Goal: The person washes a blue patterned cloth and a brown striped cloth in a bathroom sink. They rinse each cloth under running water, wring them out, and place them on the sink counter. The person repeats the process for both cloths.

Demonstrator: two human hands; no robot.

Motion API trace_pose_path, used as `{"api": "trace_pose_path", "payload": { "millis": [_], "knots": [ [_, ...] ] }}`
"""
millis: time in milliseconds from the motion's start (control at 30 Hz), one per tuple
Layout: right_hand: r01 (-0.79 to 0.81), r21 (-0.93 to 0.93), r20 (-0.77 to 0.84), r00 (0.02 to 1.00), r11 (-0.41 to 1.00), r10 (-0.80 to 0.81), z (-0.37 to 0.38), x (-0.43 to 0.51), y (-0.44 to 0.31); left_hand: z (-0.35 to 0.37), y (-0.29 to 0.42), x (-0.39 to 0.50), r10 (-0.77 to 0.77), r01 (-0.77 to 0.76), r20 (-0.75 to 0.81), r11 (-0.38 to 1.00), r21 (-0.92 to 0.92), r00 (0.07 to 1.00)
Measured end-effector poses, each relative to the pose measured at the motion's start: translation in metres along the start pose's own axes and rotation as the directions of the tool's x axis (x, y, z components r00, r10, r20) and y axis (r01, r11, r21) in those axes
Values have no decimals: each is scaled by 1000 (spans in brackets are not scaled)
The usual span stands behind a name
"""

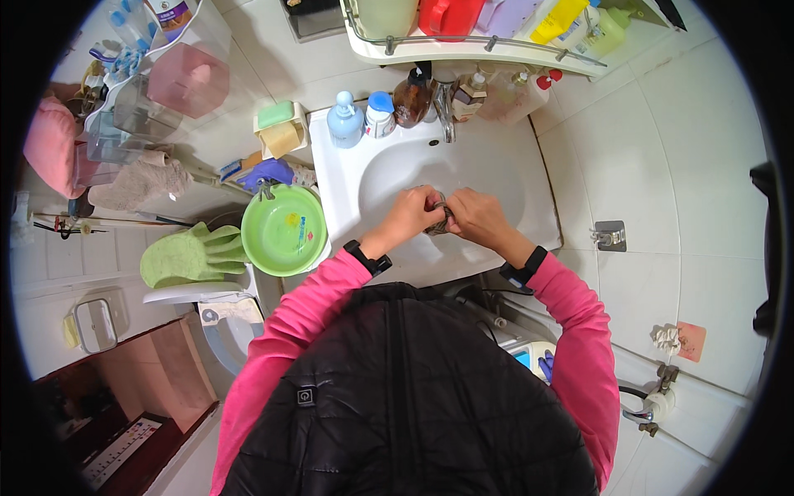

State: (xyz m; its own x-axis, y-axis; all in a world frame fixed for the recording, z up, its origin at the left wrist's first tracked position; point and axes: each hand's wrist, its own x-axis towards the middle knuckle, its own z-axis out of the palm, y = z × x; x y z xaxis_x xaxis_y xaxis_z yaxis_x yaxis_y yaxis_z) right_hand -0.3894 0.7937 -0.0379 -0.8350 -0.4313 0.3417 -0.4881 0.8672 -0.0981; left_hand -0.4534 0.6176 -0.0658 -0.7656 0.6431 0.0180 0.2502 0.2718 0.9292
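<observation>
Both hands are over the front part of a white washbasin (pixel 397 167). Between them is a small, dark striped cloth (pixel 438 227), bunched up. My left hand (pixel 410 209) pinches its left side with curled fingers, and my right hand (pixel 476 214) grips its right side. The fingertips of the two hands nearly meet at the cloth. What the fingers cover of it is hidden. Behind the hands, a chrome faucet (pixel 444 111) stands at the basin's back edge; whether water runs cannot be told.
Pump bottles, among them a light blue one (pixel 345 121), line the basin's back rim under a shelf (pixel 459 46) of containers. To the left are a green plastic basin (pixel 273 248), a soap dish (pixel 299 127) and a toilet with a green seat cover (pixel 186 257). A tiled wall stands at right.
</observation>
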Motion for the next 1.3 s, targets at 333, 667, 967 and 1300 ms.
{"api": "trace_pose_path", "payload": {
  "millis": [333, 667, 967, 1300],
  "knots": [
    [133, 23, -14, 991, 991, -132, -6, 3, 3, 2, -18, 2, -174, 217, 146, 903, -370, 974],
    [-686, 726, 498, 480, -44, 722, 13, -8, -35, 28, -35, -4, -177, 112, -290, 968, -226, 941],
    [-463, 821, 520, 363, -334, 773, 35, -11, -39, 34, -17, -16, 168, -181, -312, 983, -13, 935],
    [-657, 750, 245, 391, 82, 887, 49, -6, -34, 31, -16, -19, 173, -162, -292, 985, 61, 941]
  ]
}}
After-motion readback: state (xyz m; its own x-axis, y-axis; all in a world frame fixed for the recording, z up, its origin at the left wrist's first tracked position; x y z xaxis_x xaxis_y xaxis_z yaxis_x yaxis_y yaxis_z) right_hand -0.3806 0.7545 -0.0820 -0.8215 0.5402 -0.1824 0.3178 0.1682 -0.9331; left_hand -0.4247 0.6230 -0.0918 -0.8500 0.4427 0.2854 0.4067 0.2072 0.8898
